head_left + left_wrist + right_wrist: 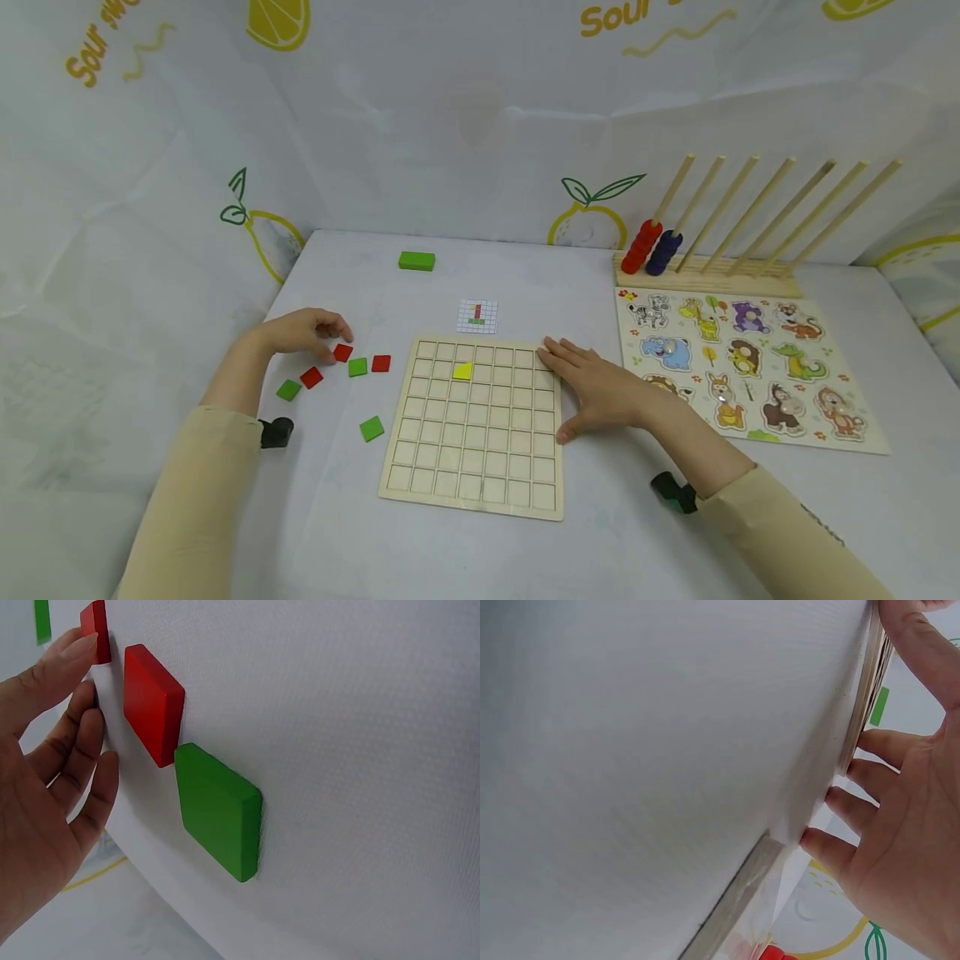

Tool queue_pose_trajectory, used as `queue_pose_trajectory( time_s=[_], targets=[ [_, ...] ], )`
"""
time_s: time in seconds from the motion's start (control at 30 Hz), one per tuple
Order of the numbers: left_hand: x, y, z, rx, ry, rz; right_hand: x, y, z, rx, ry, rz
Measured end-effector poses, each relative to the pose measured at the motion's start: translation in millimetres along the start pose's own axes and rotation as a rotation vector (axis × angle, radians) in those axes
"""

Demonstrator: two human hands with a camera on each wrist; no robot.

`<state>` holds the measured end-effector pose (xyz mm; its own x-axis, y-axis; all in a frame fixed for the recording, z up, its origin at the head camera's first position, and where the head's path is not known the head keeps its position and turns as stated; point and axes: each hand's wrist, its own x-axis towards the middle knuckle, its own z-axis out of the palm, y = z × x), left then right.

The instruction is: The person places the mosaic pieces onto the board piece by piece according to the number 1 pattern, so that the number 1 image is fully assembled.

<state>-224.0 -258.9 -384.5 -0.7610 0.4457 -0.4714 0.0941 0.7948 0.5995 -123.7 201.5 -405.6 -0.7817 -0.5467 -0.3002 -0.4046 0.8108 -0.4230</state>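
**Early stage: no red or green on the grid yet**

The tile work is judged to be barely begun. On the wooden grid board [475, 435], which lies flat on the worktop [315, 508], only one yellow patch [462, 371] is seen, in the second row from the top. Six loose tiles are left off the board, to its left: three red and three green. On a small card [477, 317] just beyond the board, a figure in red and green squares is shown; none of it is repeated in the cells.

One red tile [342, 352] is pinched by the left hand [303, 332], the thumb set against it and the other fingers curled; no clear lift from the worktop can be made out. Near it are a green tile [357, 367] and a second red tile [381, 363].

The board's right edge is touched by the right hand [596, 385], whose fingers are spread and grasp nothing; by it the board appears to be steadied.

A green block [416, 262] is set well apart at the back. An animal puzzle [750, 367] and a peg rack [708, 275] are placed to the right.
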Motion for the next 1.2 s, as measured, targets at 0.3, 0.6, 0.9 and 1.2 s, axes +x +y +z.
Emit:
queue_pose_trajectory(
  time_s=[0.3,0.6,0.9,1.2],
  targets=[
    [1.2,-3.5,3.2,0.024,0.032,0.020,0.1,-1.6,-0.1,0.001,-0.002,0.000],
    [-0.4,2.7,5.6,0.084,0.084,-0.032,0.2,-1.6,-0.2,-0.001,-0.003,0.005],
    [3.7,2.2,7.3,0.129,0.120,-0.025,-0.3,-1.0,0.7,0.002,0.003,0.001],
    [7.1,-0.6,8.1,0.140,0.141,-0.008,-0.1,-0.3,0.7,-0.003,0.003,0.000]
  ],
)
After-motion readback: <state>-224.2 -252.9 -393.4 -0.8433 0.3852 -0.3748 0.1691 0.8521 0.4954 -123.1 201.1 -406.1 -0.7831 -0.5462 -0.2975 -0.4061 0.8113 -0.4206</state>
